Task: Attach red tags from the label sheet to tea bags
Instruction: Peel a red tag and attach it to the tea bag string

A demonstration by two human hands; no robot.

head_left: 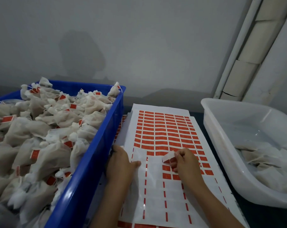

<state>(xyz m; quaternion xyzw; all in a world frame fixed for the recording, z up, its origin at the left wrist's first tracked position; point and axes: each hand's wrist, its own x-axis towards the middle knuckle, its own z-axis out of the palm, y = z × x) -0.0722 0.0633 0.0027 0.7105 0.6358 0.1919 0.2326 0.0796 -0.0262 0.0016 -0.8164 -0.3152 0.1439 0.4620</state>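
A white label sheet (162, 129) with rows of red tags lies on the table between two bins. Its near half is mostly bare backing. My right hand (186, 162) pinches a red tag (168, 157) that curls up from the sheet, white side showing. My left hand (121, 163) rests on the sheet's left part, and something white shows at its fingertips near the blue crate's wall; I cannot tell what it is. Tea bags (40, 129), many with red tags, fill the blue crate (96, 148) on the left.
A translucent white tub (221, 129) stands on the right with a few untagged bags (261, 162) in its near end. A grey wall runs behind the table. A white pipe and beige column (247, 46) rise at the right.
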